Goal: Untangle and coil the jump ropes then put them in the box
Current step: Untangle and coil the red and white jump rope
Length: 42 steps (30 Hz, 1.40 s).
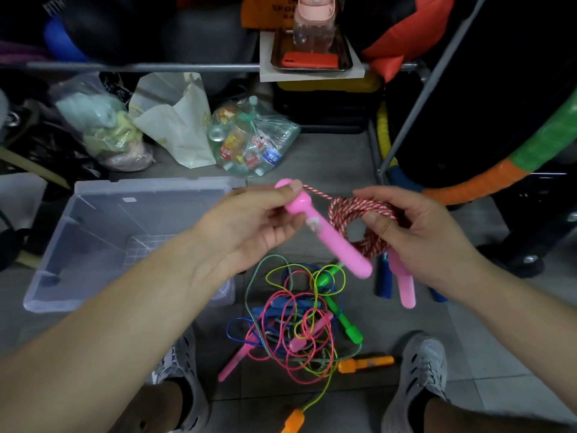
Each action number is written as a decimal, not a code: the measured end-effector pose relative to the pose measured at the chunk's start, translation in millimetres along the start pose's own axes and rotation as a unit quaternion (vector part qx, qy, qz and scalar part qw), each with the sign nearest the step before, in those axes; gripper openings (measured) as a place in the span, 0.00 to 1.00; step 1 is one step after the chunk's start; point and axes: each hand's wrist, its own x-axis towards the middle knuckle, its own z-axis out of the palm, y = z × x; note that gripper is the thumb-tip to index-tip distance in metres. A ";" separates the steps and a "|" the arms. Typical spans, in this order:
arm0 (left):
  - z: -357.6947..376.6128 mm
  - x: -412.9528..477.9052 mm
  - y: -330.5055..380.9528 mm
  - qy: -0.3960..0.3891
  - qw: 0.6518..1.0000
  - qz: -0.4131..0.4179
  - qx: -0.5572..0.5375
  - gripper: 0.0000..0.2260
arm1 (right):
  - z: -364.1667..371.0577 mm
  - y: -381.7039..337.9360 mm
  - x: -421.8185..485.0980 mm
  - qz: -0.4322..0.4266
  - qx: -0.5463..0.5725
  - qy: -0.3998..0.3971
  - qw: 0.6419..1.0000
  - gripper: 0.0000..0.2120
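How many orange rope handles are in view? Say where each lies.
2. One orange handle lies on the floor beside the rope tangle, by the right shoe; the other orange handle sits at the bottom edge, left of that shoe. Others may be hidden.

Bare forearms, grey perforated shoes (420, 373)

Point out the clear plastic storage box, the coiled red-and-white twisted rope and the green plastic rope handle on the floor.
Clear plastic storage box (93, 195), head view, far rim.
Coiled red-and-white twisted rope (340, 214), head view, left side of coil.
Green plastic rope handle (351, 331), head view, lower grip.
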 end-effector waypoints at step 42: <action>9.9 -7.1 -49.1 -0.098 0.954 0.158 0.234 0.20 | 10.3 -26.6 -7.7 0.031 0.153 -0.023 0.987 0.15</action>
